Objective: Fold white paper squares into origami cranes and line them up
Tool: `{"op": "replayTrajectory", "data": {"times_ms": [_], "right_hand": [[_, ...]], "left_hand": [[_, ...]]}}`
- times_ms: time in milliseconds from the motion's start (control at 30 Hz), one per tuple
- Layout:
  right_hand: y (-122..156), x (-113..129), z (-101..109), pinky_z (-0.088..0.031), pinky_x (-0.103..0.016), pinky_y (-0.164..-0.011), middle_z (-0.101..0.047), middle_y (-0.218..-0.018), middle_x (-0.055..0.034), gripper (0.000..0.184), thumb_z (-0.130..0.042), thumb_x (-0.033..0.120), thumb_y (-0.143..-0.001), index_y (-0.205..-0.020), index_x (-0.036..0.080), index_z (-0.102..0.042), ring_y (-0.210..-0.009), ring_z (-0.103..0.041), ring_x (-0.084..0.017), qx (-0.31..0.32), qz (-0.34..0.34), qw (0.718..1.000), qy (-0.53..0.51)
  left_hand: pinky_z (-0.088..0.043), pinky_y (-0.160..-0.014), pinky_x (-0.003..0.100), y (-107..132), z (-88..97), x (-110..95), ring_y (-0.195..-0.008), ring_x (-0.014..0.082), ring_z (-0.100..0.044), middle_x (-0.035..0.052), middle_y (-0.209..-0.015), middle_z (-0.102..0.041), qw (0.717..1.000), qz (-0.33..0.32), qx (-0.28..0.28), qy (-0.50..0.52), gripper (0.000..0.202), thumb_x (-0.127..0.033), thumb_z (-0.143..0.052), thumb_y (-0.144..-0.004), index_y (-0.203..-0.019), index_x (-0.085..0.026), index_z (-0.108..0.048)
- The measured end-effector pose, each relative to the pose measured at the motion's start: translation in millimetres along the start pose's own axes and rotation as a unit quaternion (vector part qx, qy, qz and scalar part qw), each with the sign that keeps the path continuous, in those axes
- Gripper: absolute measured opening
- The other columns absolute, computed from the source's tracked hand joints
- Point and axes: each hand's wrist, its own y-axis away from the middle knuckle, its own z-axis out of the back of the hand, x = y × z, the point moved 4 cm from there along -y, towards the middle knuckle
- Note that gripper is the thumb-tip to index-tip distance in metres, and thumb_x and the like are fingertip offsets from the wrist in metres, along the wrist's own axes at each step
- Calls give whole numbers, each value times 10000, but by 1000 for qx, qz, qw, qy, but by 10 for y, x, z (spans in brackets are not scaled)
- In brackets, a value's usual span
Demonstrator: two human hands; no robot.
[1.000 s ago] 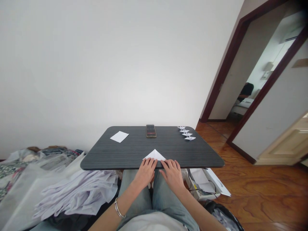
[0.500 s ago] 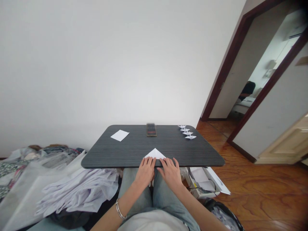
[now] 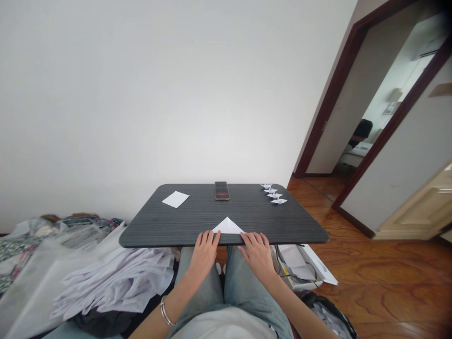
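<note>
A white paper folded into a triangle (image 3: pixel 228 226) lies at the near edge of the dark grey table (image 3: pixel 183 221). My left hand (image 3: pixel 205 250) rests at the triangle's left corner, fingers stretched out flat. My right hand (image 3: pixel 257 252) rests at its right corner, fingers likewise spread. Both hands lie over the table's front edge and press on the paper's lower corners. Neither hand grips anything.
A white sheet (image 3: pixel 175 199) lies at the table's far left, a phone (image 3: pixel 221 190) at the far middle, and several small folded paper cranes (image 3: pixel 274 194) at the far right. Piled cloth and bags (image 3: pixel 88 278) sit to the left, a doorway (image 3: pixel 367 132) to the right.
Both hands have slid apart along the triangle's lower edge, the left one leftward and the right one rightward. The paper stays in place.
</note>
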Motion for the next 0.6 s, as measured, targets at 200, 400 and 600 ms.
{"op": "replayTrajectory", "data": {"times_ms": [200,400,600], "right_hand": [[9,-127,-25,-362,-442,-923,-644,-1038,-93,287,-485,247,-872,-1135,169,-568,-1050,-516,-274,-40,10,996,-82],[70,-234,-56,-428,-412,-864,-672,-989,-85,235,-447,250,-887,-1032,187,-620,-998,-567,-247,-92,-39,972,-211],[128,-247,29,-451,-392,-843,-668,-926,-93,227,-450,276,-877,-916,191,-656,-922,-591,-230,-129,-122,930,-322]], "left_hand": [[-408,-844,408,-4,120,74,-912,237,-519,89,-939,-566,997,7,-24,67,296,-295,-415,-885,-1116,-176,-559],[-391,-921,381,-199,142,80,-1080,217,-494,67,-1119,-591,983,-23,-44,178,207,-244,-423,-890,-1038,-200,-561],[-453,-847,354,-478,-37,-8,-985,216,-581,94,-1030,-639,985,-23,55,161,237,-301,-489,-862,-1064,-183,-528]]}}
